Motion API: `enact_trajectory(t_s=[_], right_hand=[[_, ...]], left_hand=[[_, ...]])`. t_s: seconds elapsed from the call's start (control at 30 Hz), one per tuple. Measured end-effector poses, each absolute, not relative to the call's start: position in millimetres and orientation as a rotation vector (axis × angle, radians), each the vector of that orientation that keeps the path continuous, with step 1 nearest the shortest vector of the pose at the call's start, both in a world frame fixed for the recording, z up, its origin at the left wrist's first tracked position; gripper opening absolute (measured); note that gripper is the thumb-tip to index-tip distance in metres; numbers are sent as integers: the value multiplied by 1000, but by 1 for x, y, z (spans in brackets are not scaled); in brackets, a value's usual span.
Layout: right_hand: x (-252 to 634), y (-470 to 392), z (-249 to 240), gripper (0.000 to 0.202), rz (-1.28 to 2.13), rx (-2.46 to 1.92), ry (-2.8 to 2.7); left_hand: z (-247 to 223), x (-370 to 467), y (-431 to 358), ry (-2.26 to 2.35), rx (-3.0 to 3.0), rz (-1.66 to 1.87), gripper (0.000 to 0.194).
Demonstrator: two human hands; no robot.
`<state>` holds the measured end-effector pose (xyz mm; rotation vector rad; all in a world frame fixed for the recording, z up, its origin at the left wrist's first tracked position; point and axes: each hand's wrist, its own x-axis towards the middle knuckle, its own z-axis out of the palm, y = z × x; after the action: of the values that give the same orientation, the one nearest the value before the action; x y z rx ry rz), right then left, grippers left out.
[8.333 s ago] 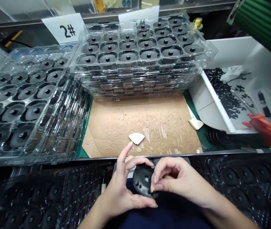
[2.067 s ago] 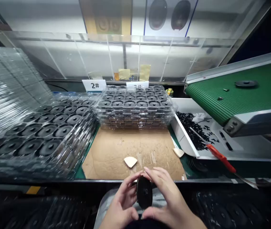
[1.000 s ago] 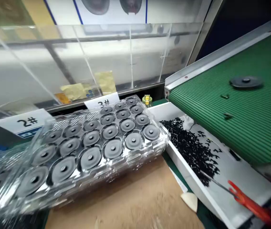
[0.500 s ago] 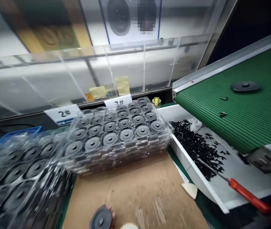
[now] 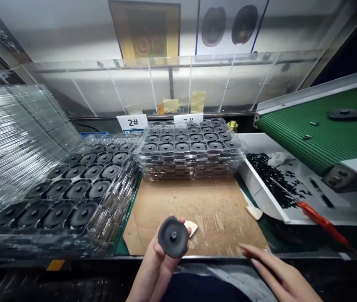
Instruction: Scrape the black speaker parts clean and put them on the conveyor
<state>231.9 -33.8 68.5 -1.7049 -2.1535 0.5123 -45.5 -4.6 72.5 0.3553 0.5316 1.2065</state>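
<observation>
My left hand (image 5: pixel 156 268) holds a round black disc (image 5: pixel 172 237) with a small centre hub, lifted face-up over the front edge of the cardboard sheet (image 5: pixel 197 209). My right hand (image 5: pixel 275 272) is empty, fingers stretched flat and apart near the bench's front edge at the lower right. A small white wedge-shaped piece (image 5: pixel 192 227) lies on the cardboard just behind the disc.
A stack of clear trays filled with black discs (image 5: pixel 187 151) stands at the back, another filled tray stack (image 5: pixel 71 193) at the left. A white bin with small black parts (image 5: pixel 266 197) and a red-handled tool (image 5: pixel 319 220) sit right, under a green conveyor (image 5: pixel 319 134) carrying one disc (image 5: pixel 344 113).
The view swung up and right, then back down. The disc went from both hands near my lap to my left hand alone, over the cardboard; my right hand let go and lies open.
</observation>
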Motion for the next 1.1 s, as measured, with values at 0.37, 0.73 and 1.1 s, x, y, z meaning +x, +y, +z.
enact_trajectory(t_s=[0.37, 0.73, 1.1], right_hand=[[120, 52, 90, 51, 241, -562, -2256], [139, 65, 30, 37, 555, -976, -2135], [118, 68, -31, 28, 1009, -1289, -2354]], left_hand=[[87, -43, 12, 762, 314, 1350, 64], [46, -48, 69, 760, 96, 1401, 63], [40, -51, 82, 825, -53, 1355, 51]])
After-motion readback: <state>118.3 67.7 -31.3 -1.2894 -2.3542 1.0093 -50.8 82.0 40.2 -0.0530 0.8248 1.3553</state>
